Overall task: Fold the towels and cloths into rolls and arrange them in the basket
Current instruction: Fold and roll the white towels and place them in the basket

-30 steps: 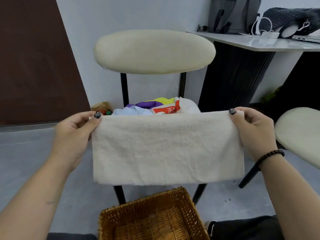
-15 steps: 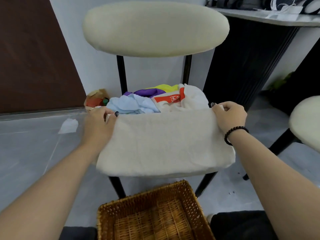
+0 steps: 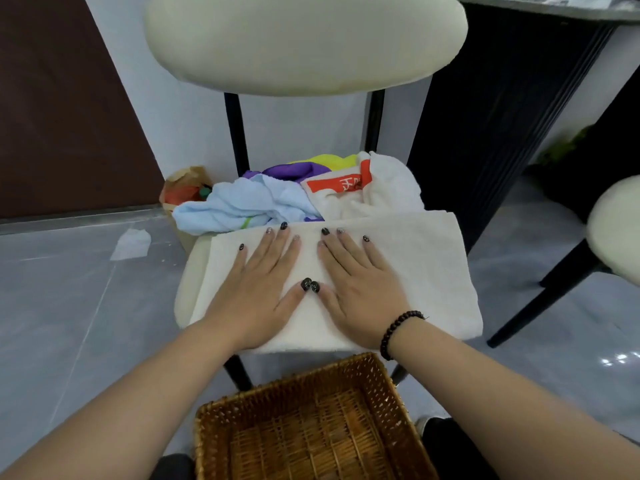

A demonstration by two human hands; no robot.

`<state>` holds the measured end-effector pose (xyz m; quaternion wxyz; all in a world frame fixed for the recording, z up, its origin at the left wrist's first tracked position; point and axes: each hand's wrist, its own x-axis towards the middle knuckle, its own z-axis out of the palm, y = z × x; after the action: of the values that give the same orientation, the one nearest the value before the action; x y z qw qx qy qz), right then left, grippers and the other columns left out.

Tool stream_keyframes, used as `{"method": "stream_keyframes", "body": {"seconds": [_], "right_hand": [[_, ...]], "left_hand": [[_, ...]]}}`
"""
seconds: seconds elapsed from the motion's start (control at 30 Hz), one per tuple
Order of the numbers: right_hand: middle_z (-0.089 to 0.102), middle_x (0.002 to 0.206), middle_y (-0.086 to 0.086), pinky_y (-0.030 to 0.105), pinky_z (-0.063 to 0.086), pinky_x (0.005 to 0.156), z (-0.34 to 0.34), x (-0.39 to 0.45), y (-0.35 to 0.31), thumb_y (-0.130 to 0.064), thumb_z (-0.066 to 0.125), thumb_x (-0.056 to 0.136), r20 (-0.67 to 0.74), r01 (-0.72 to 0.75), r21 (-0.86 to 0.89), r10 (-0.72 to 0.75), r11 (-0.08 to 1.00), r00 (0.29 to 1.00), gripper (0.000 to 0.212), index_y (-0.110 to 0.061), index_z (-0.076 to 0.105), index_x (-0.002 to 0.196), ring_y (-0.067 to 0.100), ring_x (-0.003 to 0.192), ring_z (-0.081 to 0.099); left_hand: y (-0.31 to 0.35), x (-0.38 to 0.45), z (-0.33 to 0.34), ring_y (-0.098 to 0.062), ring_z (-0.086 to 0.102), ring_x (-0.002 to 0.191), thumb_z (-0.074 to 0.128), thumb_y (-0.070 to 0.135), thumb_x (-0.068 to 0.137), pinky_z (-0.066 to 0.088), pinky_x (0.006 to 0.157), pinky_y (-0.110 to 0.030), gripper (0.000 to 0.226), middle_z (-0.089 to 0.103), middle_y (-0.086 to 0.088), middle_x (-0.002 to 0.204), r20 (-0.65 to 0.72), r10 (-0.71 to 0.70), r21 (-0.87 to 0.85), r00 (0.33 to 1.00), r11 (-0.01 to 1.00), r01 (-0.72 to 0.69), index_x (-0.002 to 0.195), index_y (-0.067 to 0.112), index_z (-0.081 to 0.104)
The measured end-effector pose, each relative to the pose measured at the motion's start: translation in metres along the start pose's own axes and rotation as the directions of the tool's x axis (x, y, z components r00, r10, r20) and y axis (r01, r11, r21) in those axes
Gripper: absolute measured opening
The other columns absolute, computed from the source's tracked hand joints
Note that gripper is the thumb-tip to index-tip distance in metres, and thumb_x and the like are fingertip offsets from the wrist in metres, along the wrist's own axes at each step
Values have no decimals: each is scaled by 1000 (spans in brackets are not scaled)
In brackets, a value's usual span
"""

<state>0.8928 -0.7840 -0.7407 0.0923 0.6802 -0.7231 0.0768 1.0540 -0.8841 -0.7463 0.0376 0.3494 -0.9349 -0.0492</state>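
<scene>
Head view: left hand point(image 3: 258, 289) and right hand point(image 3: 360, 289) lie flat, fingers straight, pressing the cream towel point(image 3: 426, 271) onto the chair seat point(image 3: 185, 289), behind the empty basket point(image 3: 311, 427). Best to smooth outward first, then roll tightly and evenly.

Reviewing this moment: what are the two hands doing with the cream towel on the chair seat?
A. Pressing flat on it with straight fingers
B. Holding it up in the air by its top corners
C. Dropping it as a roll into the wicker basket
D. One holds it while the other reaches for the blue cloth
A: the left hand and right hand lie palm-down, side by side, on the cream towel spread over the chair seat.
</scene>
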Motion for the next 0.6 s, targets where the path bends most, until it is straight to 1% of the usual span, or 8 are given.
{"method": "stream_keyframes", "body": {"seconds": [0.07, 0.13, 0.27, 0.37, 0.43, 0.5, 0.53, 0.6], "right_hand": [[6, 160, 1, 41, -4, 118, 1, -2, 12, -59, 2, 90, 49, -4, -8, 4, 1000, 999, 78, -13, 14, 152, 17, 148, 1], [-7, 159, -5, 37, -12, 116, 0, -8, 26, -66, -6, 85, 61, -46, -2, 46, 999, 997, 83, -18, 1, 153, 12, 146, -11], [-17, 158, -8, 36, -14, 117, -2, -27, 55, -70, -3, 85, 84, -134, 34, 130, 990, 988, 82, -22, -12, 151, 7, 143, -23], [-22, 155, -10, 36, -15, 117, -3, -40, 71, -73, -1, 83, 81, -202, 70, 197, 977, 977, 84, -24, -15, 150, 6, 142, -25], [-19, 157, -8, 37, -11, 118, -2, -49, 82, -75, 3, 83, 76, -283, 124, 275, 951, 958, 88, -22, -13, 151, 9, 144, -20], [-5, 160, -4, 40, -3, 119, -3, -57, 93, -74, 15, 86, 97, -424, 290, 415, 858, 905, 89, -17, -1, 152, 14, 146, -9], [6, 159, 0, 41, 2, 119, -6, -60, 98, -70, 24, 89, 129, -504, 390, 496, 771, 859, 84, -14, 12, 149, 17, 147, -3], [34, 144, 10, 40, 20, 114, -13, -65, 103, -54, 38, 95, 150, -590, 521, 615, 617, 774, 58, -7, 41, 129, 25, 143, 17]], "left_hand": [[-7, 0, 1, -4, -31, 140, -9, 69, 78, -10, 120, -38, 78, -35, 12, 151, 10, -8, -13, 1000, 1000, 8, 146, 34, -25], [-12, -3, 0, -4, -27, 142, -7, 72, 78, -9, 119, -36, 81, -32, 11, 154, 15, -42, -29, 999, 999, 42, 148, 35, -23], [-26, -10, 0, -7, -18, 146, -6, 73, 80, -7, 119, -34, 81, -23, 9, 158, -15, -129, -37, 992, 991, 128, 150, 33, -17], [-38, -22, 0, -10, -12, 148, 5, 68, 89, -1, 119, -34, 75, -17, 6, 160, -8, -232, -132, 973, 964, 229, 153, 33, -9], [-46, -31, 2, -13, -8, 148, 7, 66, 89, 1, 120, -38, 74, -12, 3, 162, -3, -258, -159, 966, 954, 254, 153, 32, -7], [-52, -36, 3, -14, -5, 149, 3, 68, 83, 1, 120, -39, 81, -6, 0, 162, 1, -269, -193, 963, 945, 264, 154, 30, -6], [-54, -37, 4, -15, -3, 149, 5, 67, 85, 1, 120, -40, 80, -2, -2, 163, 15, -281, -199, 960, 940, 278, 154, 28, -5], [-52, -36, 0, -19, 5, 149, 20, 58, 96, 6, 120, -42, 72, 7, -5, 162, 16, -309, -232, 951, 924, 304, 155, 23, 0]]}}
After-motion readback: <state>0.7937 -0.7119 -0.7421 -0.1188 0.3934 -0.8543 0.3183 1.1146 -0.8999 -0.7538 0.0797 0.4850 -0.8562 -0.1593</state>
